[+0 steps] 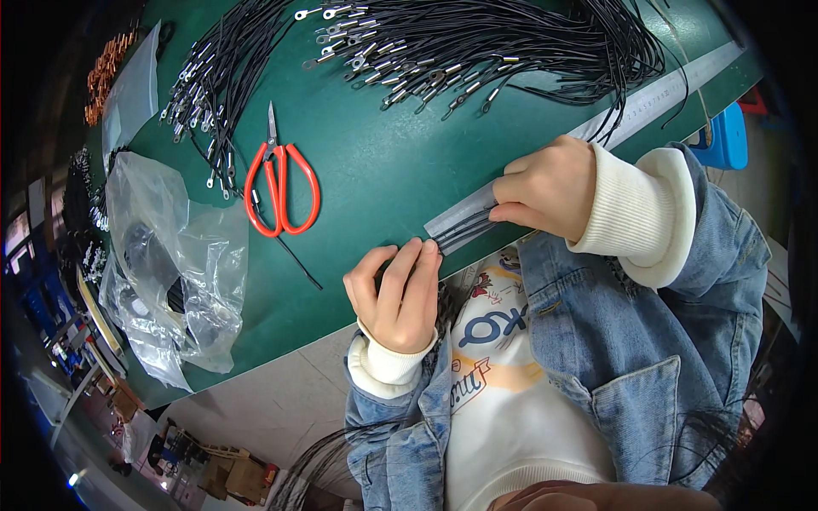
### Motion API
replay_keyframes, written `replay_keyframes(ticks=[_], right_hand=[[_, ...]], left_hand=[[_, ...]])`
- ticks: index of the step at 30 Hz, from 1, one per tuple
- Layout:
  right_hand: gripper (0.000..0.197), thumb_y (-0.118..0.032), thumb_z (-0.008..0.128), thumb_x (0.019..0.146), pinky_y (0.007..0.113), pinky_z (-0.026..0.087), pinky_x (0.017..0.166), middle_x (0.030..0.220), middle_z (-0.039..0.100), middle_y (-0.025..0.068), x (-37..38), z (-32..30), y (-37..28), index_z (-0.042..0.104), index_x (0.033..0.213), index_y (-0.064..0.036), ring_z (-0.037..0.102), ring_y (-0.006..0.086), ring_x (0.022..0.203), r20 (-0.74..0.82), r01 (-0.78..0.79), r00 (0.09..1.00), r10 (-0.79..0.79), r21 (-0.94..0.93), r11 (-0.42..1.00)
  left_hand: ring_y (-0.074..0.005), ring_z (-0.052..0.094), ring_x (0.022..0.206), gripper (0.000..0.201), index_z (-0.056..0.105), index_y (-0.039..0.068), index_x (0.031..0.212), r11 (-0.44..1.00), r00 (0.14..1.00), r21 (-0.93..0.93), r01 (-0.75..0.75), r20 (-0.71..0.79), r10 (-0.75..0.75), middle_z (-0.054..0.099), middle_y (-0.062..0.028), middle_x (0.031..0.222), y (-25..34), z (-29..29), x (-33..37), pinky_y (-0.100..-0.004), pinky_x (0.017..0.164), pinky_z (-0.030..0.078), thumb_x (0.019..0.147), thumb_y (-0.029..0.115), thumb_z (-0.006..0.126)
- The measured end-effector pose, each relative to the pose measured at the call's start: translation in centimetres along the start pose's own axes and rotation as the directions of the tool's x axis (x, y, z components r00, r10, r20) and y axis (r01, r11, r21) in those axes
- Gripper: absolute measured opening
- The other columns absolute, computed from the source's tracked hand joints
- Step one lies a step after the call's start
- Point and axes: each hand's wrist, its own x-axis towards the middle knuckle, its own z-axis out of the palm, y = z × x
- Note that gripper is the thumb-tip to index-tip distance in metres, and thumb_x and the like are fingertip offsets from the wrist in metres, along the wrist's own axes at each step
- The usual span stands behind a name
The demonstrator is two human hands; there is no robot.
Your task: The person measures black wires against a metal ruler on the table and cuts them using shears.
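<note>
Several thin black wires (pixel 467 230) lie side by side along the near end of a long steel ruler (pixel 656 100) at the table's front edge. My right hand (pixel 550 189) is closed round them, with thumb and fingers pinched together. At the ruler's left end, my left hand (pixel 399 294) presses its fingertips together on the wire ends; the tips themselves are hidden. The wires run under my right hand and show again beyond it along the ruler.
Red-handled scissors (pixel 284 192) lie left on the green table (pixel 366 162), beside a short loose wire (pixel 298 264). Bundles of black wires with metal ring terminals (pixel 477 51) (pixel 213 94) spread across the back. A clear plastic bag (pixel 213 289) lies at left; a blue stool (pixel 727 138) stands right.
</note>
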Motion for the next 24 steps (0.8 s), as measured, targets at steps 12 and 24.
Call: replay_keyframes(ticks=[12,24], right_hand=[[0.017,-0.023,0.06,0.084,0.034,0.05,0.059,0.069,0.062,0.0063,-1.4,-2.4,1.3,0.059,0.078,-0.0071,0.062,0.0257,0.063,0.223,-0.026,0.975,0.018,0.035,0.999],[0.018,-0.012,0.052,0.086,0.031,0.051,0.06,0.068,0.063,0.0058,-2.4,-3.9,3.8,0.061,0.072,-0.0045,0.063,0.0235,0.064,0.279,-0.126,0.959,0.058,0.232,0.965]], left_hand=[[-0.0255,0.053,0.083,0.027,0.069,0.0,0.088,1.0,1.0,0.005,-0.022,-0.01,0.022,0.065,-0.0072,0.091,0.0,0.0,-0.1,-0.0318,0.065,0.043,0.062,-0.006,0.075],[-0.0256,0.053,0.085,0.024,0.069,0.001,0.089,0.999,1.0,0.029,-0.027,0.005,0.027,0.065,-0.0058,0.094,0.0,0.0,-0.3,-0.0314,0.065,0.043,0.066,-0.005,0.074]])
